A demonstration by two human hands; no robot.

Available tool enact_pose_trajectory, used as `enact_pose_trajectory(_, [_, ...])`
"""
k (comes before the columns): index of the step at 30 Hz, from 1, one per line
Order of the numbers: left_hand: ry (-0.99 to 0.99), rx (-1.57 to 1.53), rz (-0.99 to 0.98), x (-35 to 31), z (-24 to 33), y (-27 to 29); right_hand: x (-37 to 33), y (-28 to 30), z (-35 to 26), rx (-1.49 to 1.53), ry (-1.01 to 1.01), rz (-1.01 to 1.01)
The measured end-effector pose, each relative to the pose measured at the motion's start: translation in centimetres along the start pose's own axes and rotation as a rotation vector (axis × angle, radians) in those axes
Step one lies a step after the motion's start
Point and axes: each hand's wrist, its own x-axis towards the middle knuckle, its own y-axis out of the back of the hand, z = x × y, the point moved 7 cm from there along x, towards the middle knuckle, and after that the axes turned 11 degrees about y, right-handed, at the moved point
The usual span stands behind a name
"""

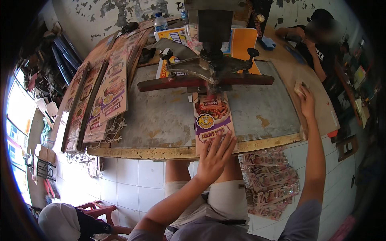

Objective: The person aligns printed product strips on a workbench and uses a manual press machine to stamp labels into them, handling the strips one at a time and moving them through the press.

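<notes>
My left hand (214, 157) lies flat with fingers spread on the near end of a printed card strip (212, 110) with a food picture. The strip rests on the grey metal plate (161, 116), its far end under the press head (213, 74) with a red crossbar. Its near end reaches the worn yellowish table edge. Out to the right, my right hand (308, 103) has its fingers closed on a small beige block (298, 88) at the brown board beside the plate. What the block is made of I cannot make out.
Stacks of long printed strips (110, 94) with strings cover the table's left side. A plastic bottle (160, 22) and orange-blue printed sheets (243, 44) are behind the press. Wrapped strips (271, 180) lie on the floor. One person (321, 44) sits at right, another (60, 221) at lower left.
</notes>
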Motion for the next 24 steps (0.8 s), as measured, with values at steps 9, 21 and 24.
enact_pose_trajectory(9, [0.029, -0.036, -0.014, 0.0, -0.1, 0.4, -7.0, 11.6, -26.0, 0.556, 0.125, -0.069])
enact_pose_trajectory(21, [0.073, -0.302, -0.154, -2.1, -1.1, -3.6, -4.9, 7.1, -43.6, 0.796, 0.513, -0.199])
enact_pose_trajectory(24, [0.017, -0.218, 0.025, -0.9, -0.3, -1.3, -4.3, 5.4, -43.5, 0.698, 0.522, -0.195])
